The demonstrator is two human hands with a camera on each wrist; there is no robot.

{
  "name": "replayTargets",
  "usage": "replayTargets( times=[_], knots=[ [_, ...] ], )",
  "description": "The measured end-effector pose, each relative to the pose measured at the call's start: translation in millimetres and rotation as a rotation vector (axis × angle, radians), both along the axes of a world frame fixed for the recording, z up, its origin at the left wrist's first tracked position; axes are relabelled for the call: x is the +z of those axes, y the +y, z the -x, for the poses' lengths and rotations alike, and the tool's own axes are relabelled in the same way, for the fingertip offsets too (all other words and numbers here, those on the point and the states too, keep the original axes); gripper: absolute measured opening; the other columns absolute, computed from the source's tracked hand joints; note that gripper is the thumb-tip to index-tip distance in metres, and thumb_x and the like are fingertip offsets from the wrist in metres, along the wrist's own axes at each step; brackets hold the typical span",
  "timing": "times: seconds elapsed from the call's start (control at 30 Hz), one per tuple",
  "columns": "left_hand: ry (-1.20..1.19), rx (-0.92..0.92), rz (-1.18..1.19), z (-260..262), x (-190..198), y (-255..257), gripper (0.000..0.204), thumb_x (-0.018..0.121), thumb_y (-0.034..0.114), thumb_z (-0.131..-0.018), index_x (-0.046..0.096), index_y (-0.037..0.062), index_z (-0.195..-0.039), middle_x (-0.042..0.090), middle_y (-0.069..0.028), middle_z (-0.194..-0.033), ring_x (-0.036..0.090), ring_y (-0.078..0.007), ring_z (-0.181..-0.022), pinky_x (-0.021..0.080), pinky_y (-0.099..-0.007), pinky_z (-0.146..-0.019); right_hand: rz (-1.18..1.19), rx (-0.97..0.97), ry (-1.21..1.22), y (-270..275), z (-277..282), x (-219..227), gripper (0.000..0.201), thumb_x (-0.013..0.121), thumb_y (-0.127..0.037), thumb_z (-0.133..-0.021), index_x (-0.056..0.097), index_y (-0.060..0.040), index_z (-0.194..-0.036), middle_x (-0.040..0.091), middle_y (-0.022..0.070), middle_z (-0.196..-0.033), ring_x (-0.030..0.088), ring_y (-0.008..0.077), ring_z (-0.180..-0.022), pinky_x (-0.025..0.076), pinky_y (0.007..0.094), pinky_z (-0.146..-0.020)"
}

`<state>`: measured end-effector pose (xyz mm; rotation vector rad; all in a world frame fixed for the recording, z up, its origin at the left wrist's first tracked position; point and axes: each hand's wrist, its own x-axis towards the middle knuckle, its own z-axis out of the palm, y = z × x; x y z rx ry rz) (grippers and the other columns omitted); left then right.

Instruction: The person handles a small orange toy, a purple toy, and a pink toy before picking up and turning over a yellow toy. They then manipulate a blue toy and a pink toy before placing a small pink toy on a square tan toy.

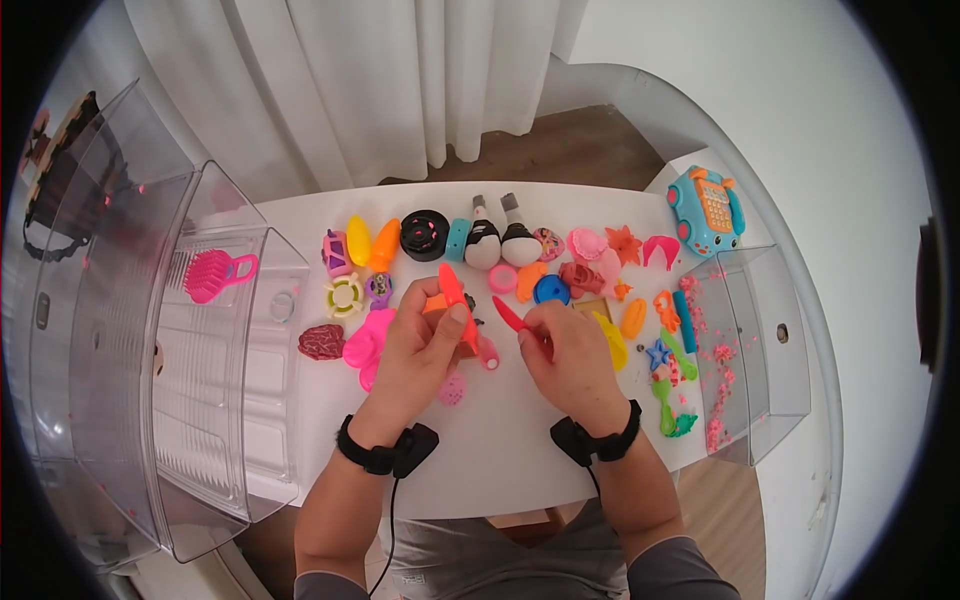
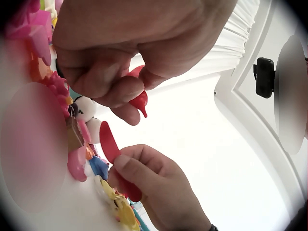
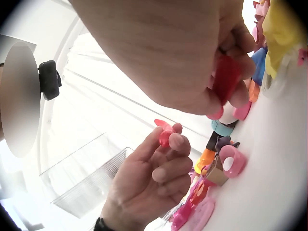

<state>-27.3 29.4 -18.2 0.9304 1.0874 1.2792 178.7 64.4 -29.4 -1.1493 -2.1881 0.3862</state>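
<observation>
Above the middle of the table, my left hand (image 1: pixel 415 345) pinches a long red-orange toy (image 1: pixel 455 300) between thumb and fingers. In the left wrist view, a glossy rounded red part with a thin tip (image 2: pixel 138 100) pokes out of that hand. To its right, my right hand (image 1: pixel 575 360) grips a narrow, flat red piece (image 1: pixel 508 314), its pointed end angled toward the left hand. The two red things are apart. In the right wrist view, the right fingers cover part of the flat piece (image 3: pixel 226 79), while the left hand (image 3: pixel 149 178) faces it.
Many toys lie behind the hands, among them a black round toy (image 1: pixel 424 235), a blue round piece (image 1: pixel 551 290) and a brown-red oval (image 1: pixel 321 342). A toy phone (image 1: pixel 708 210) stands at back right. Clear bins flank the table; the left one holds a pink brush (image 1: pixel 215 277).
</observation>
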Motion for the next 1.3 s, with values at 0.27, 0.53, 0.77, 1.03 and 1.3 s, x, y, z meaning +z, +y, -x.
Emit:
replayTargets(
  times=[0.27,0.53,0.77,1.03,1.3],
  knots=[
    [0.084,-0.028,-0.009,2.6,-4.2,1.9,0.035,0.063,0.016,-0.107,0.055,0.0029,-0.138,0.063,0.0004,-0.1,0.058,-0.0044,-0.077,0.058,-0.0241,-0.072,-0.029,-0.108,0.296,-1.0,1.3,8.2,0.023,0.068,-0.005,-0.096,0.066,-0.0038,-0.118,0.069,0.0116,-0.091,0.063,0.0271,-0.072,0.048,0.0383,-0.065],
    [0.013,-0.008,-0.06,2.3,1.5,-2.4,0.026,0.066,0.002,-0.101,0.059,-0.0008,-0.125,0.069,-0.0052,-0.105,0.07,-0.0105,-0.093,0.063,-0.0284,-0.085,0.027,-0.056,0.39,-2.8,1.9,15.4,0.041,0.06,0.004,-0.096,0.058,0.0003,-0.136,0.071,0.0144,-0.104,0.069,0.0243,-0.083,0.055,0.0333,-0.077],
    [0.087,0.089,-0.102,2.5,5.8,-2.8,0.025,0.066,0.001,-0.099,0.059,-0.001,-0.124,0.07,-0.0085,-0.109,0.071,-0.0128,-0.096,0.065,-0.0352,-0.09,0.077,-0.033,0.377,0.6,-0.4,-0.5,0.027,0.063,0.003,-0.091,0.065,-0.0013,-0.118,0.071,0.0138,-0.097,0.07,0.0308,-0.084,0.055,0.0379,-0.075],
    [0.011,0.131,-0.128,3.7,-1.9,-0.4,0.02,0.071,0.007,-0.101,0.061,0.0005,-0.117,0.067,-0.002,-0.099,0.065,-0.0073,-0.082,0.054,-0.0244,-0.069,-0.062,-0.08,0.102,4.2,0.8,-2.3,0.007,0.071,-0.005,-0.082,0.066,-0.0058,-0.086,0.064,0.008,-0.083,0.062,0.0314,-0.078,0.047,0.0436,-0.07],
    [0.045,0.138,-0.07,-2.4,-2.2,2.0,0.02,0.073,0.006,-0.099,0.062,0.0007,-0.115,0.067,-0.0025,-0.098,0.065,-0.007,-0.075,0.052,-0.0235,-0.067,-0.11,-0.079,-0.148,4.3,-6.1,-5.0,0.012,0.075,-0.012,-0.08,0.064,-0.0095,-0.074,0.058,0.0054,-0.078,0.059,0.0275,-0.08,0.043,0.0428,-0.072]
  ],
)
